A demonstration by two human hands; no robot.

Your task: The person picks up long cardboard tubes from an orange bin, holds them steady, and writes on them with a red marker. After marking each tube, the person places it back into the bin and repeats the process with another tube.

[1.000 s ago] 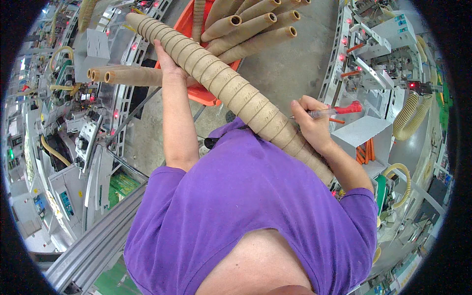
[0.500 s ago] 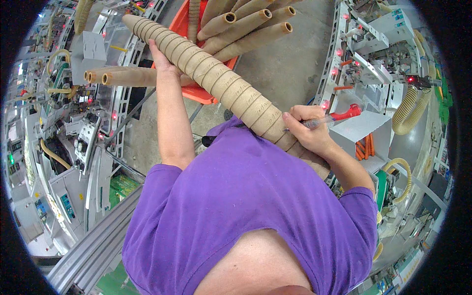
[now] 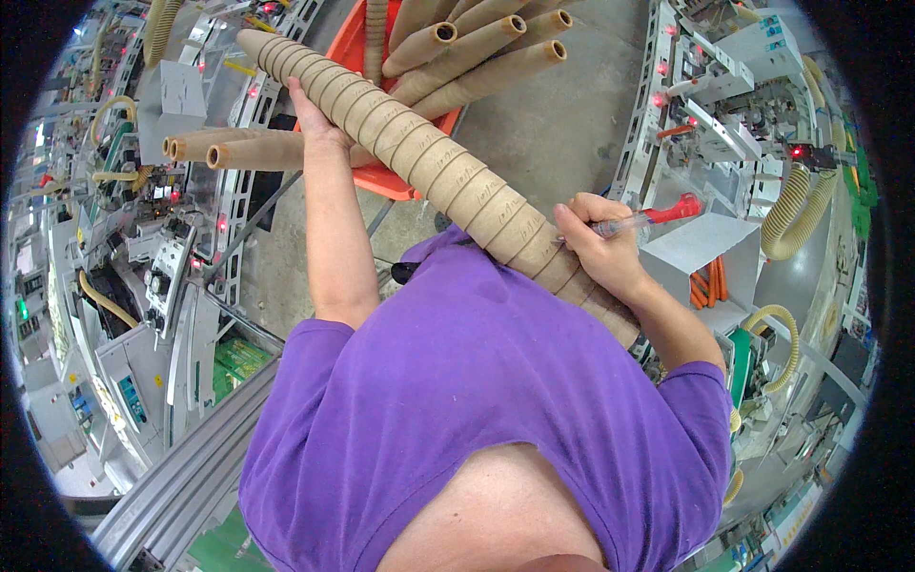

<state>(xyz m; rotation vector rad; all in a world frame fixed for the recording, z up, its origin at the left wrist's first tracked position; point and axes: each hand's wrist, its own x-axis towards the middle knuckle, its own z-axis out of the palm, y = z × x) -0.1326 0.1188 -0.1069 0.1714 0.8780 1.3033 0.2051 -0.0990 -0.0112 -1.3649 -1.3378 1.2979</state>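
A long stack of nested brown paper cones [image 3: 429, 162] lies slantwise across my front, from the far left down to my right side. Small handwritten marks run along its ringed surface. My left hand [image 3: 316, 119] holds the stack from beneath near its far, narrow end; most of its fingers are hidden behind the cones. In my right hand [image 3: 607, 246] is a pen [image 3: 658, 212] with a clear barrel and a red end. Its tip points at the near part of the stack; whether it touches cannot be made out.
Beyond the stack, an orange-red crate [image 3: 389, 181] holds several more cone stacks [image 3: 491, 76]. More stacks [image 3: 257, 151] jut out left of my left wrist. Machinery lines both sides. At right, an open grey box [image 3: 705, 250] contains orange sticks [image 3: 707, 284].
My right hand and the pen have shifted slightly up, with the fingers a little looser. The left hand and the cone stack look almost unmoved.
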